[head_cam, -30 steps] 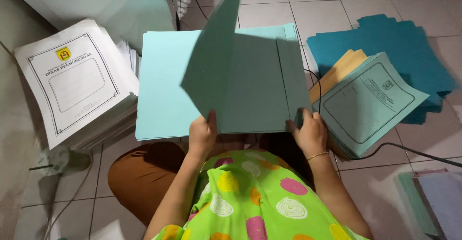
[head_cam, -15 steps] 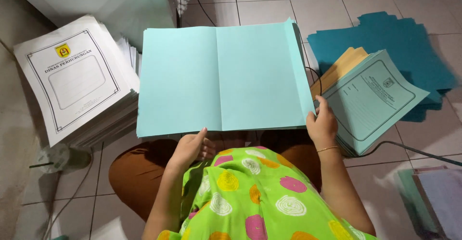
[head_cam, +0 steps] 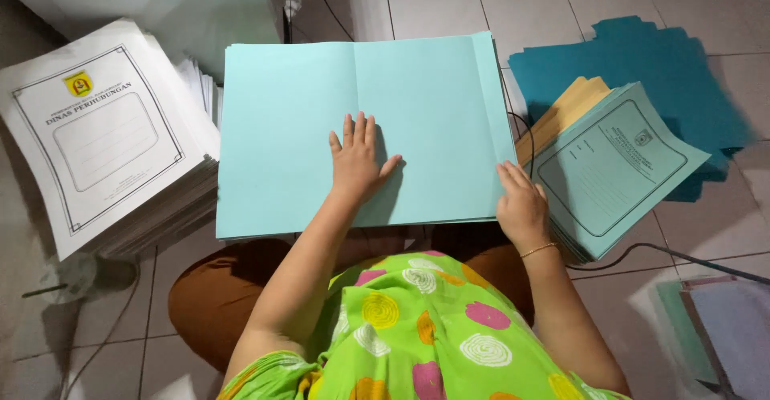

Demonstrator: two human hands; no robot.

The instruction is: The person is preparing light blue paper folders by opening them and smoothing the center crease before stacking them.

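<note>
A light blue paper folder (head_cam: 281, 127) lies opened flat on a stack in front of me, its centre crease running up the middle. My left hand (head_cam: 357, 159) rests palm down on it, just right of the crease, fingers spread. At the folder's lower right corner my right hand (head_cam: 521, 203) touches its edge with the fingers, beside the pile of printed covers to the right. Neither hand grips anything that I can see.
A tall stack of white printed covers (head_cam: 104, 135) sits at the left. To the right lie printed light blue covers (head_cam: 613, 167) over tan sheets (head_cam: 565, 111) and dark teal sheets (head_cam: 650, 63). A black cable (head_cam: 666, 251) crosses the tiled floor.
The folder's raised flap came down and the folder now lies flat. My left hand moved from the near edge up onto the middle of the sheet; the right hand stayed at the right corner.
</note>
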